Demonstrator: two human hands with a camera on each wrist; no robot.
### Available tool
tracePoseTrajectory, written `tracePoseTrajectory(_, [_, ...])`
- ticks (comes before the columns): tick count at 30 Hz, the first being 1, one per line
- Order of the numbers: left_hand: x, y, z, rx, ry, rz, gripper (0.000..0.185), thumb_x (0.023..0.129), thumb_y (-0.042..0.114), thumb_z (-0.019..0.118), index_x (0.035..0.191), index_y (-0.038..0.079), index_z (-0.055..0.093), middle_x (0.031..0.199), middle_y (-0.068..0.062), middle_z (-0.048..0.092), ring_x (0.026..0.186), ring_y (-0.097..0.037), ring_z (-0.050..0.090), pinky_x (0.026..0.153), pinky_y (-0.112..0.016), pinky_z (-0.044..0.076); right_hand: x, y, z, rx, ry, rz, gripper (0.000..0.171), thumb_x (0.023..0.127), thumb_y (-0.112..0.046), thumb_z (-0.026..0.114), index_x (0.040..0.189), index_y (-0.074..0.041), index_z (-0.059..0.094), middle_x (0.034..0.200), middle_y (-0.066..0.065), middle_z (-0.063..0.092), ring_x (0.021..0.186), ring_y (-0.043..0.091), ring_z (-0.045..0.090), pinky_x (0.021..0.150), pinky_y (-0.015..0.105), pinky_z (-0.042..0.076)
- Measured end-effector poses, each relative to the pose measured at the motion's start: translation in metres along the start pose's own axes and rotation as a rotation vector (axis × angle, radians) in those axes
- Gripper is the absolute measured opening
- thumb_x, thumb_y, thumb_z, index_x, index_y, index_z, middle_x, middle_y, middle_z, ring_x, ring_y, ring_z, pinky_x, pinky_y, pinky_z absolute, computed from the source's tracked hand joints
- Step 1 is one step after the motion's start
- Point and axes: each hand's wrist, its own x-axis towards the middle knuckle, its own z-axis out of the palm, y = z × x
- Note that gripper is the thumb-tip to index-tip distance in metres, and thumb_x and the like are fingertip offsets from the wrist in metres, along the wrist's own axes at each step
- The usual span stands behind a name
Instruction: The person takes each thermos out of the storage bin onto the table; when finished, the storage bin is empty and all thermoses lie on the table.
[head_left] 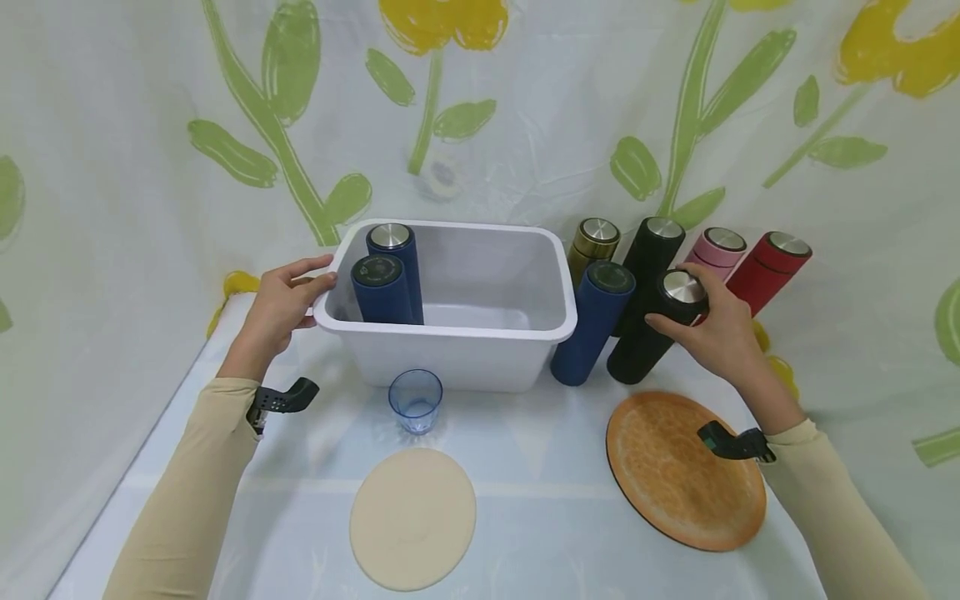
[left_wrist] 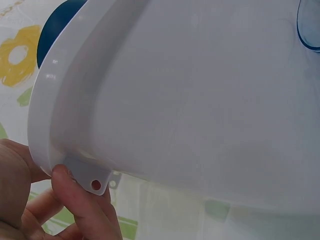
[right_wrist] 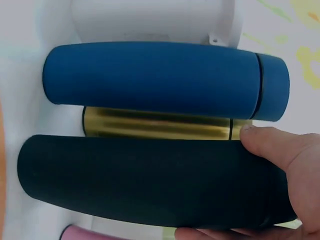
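Floral sheeting (head_left: 540,108) was hung behind. Two blue flasks (head_left: 384,298) were tubbed; six flasks (head_left: 759,281) were left outside. White tub (head_left: 465,360) was pinched by left hand (head_left: 279,302), black flask (head_left: 643,348) gripped by right hand (head_left: 718,332).

left wrist view: white bin (left_wrist: 170,105), glass (left_wrist: 311,26) cut off | right wrist view: pink bottle (right_wrist: 86,234) cut off

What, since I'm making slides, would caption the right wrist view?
Right hand gripping a black bottle, near a blue bottle, gold bottle and white bin.
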Motion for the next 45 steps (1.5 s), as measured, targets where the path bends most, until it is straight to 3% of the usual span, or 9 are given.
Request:
tracePoseTrajectory(2, [0.001, 0.0, 0.0, -0.004, 0.005, -0.003, 0.056, 0.101, 0.036, 0.059, 0.153, 0.02, 0.045, 0.144, -0.018, 0.052, 0.107, -0.025, 0.056, 0.069, -0.024, 0.054, 0.003, 0.002, 0.0, 0.013, 0.002, -0.01, 0.072, 0.083, -0.022, 0.083, 0.142, -0.006, 0.045, 0.114, 0.022, 0.061, 0.082, 0.03, 0.054, 0.058, 0.023, 0.044])
tracePoseTrajectory(7, [0.002, -0.001, -0.001, -0.006, 0.007, -0.004, 0.056, 0.101, 0.037, 0.06, 0.153, 0.02, 0.045, 0.145, -0.018, 0.052, 0.109, -0.025, 0.056, 0.069, -0.024, 0.055, 0.007, 0.006, 0.0, 0.044, -0.012, 0.033, 0.07, 0.084, -0.023, 0.083, 0.142, -0.009, 0.045, 0.12, 0.02, 0.059, 0.088, 0.03, 0.053, 0.063, 0.022, 0.044])
tracePoseTrajectory(14, [0.001, 0.0, 0.001, -0.004, -0.002, -0.013, 0.057, 0.101, 0.037, 0.059, 0.153, 0.019, 0.044, 0.146, -0.018, 0.05, 0.109, -0.026, 0.056, 0.07, -0.024, 0.055, 0.011, 0.012, 0.002, 0.101, -0.012, 0.073, 0.07, 0.086, -0.025, 0.081, 0.142, -0.009, 0.043, 0.131, 0.022, 0.055, 0.106, 0.039, 0.054, 0.082, 0.047, 0.045])
tracePoseTrajectory(22, [0.0, 0.001, 0.002, -0.008, -0.005, -0.001, 0.057, 0.102, 0.037, 0.059, 0.153, 0.019, 0.043, 0.146, -0.019, 0.05, 0.109, -0.026, 0.056, 0.069, -0.024, 0.055, 0.012, 0.016, 0.003, 0.097, 0.001, 0.088, 0.073, 0.085, -0.027, 0.082, 0.145, -0.011, 0.043, 0.131, 0.02, 0.056, 0.104, 0.034, 0.054, 0.079, 0.038, 0.042])
tracePoseTrajectory(30, [-0.001, 0.001, 0.002, -0.002, -0.007, -0.002, 0.057, 0.102, 0.037, 0.058, 0.153, 0.019, 0.043, 0.146, -0.018, 0.05, 0.111, -0.028, 0.055, 0.07, -0.024, 0.055, 0.012, 0.015, 0.002, 0.067, -0.032, 0.14, 0.091, 0.083, -0.039, 0.082, 0.153, -0.01, 0.031, 0.14, 0.024, 0.05, 0.118, 0.044, 0.051, 0.092, 0.062, 0.044])
tracePoseTrajectory(34, [-0.002, 0.001, 0.002, 0.002, -0.012, 0.005, 0.056, 0.102, 0.036, 0.058, 0.153, 0.018, 0.043, 0.146, -0.018, 0.05, 0.111, -0.028, 0.055, 0.071, -0.024, 0.055, 0.009, 0.015, 0.0, 0.039, -0.002, 0.135, 0.094, 0.083, -0.04, 0.081, 0.155, -0.011, 0.029, 0.139, 0.021, 0.052, 0.105, 0.035, 0.053, 0.079, 0.043, 0.048])
tracePoseTrajectory(38, [-0.002, 0.0, 0.002, 0.003, -0.011, 0.007, 0.056, 0.102, 0.036, 0.058, 0.154, 0.018, 0.043, 0.146, -0.018, 0.05, 0.109, -0.028, 0.055, 0.07, -0.024, 0.055, 0.006, 0.012, -0.002, 0.012, 0.037, 0.094, 0.091, 0.082, -0.04, 0.082, 0.153, -0.012, 0.032, 0.137, 0.019, 0.054, 0.094, 0.03, 0.05, 0.067, 0.032, 0.04])
tracePoseTrajectory(43, [-0.002, 0.0, 0.001, -0.002, -0.011, 0.005, 0.056, 0.102, 0.036, 0.057, 0.153, 0.019, 0.043, 0.146, -0.018, 0.05, 0.107, -0.027, 0.056, 0.07, -0.024, 0.054, 0.005, 0.005, -0.007, 0.013, 0.05, 0.073, 0.1, 0.08, -0.038, 0.084, 0.157, -0.014, 0.025, 0.147, 0.026, 0.046, 0.112, 0.041, 0.05, 0.082, 0.05, 0.047])
tracePoseTrajectory(45, [-0.002, 0.0, 0.001, -0.001, -0.01, 0.005, 0.056, 0.102, 0.036, 0.057, 0.153, 0.019, 0.043, 0.146, -0.018, 0.051, 0.106, -0.027, 0.056, 0.07, -0.024, 0.054, 0.005, 0.002, -0.01, 0.012, 0.062, 0.061, 0.103, 0.079, -0.037, 0.086, 0.158, -0.013, 0.024, 0.146, 0.027, 0.046, 0.114, 0.043, 0.051, 0.087, 0.041, 0.049])
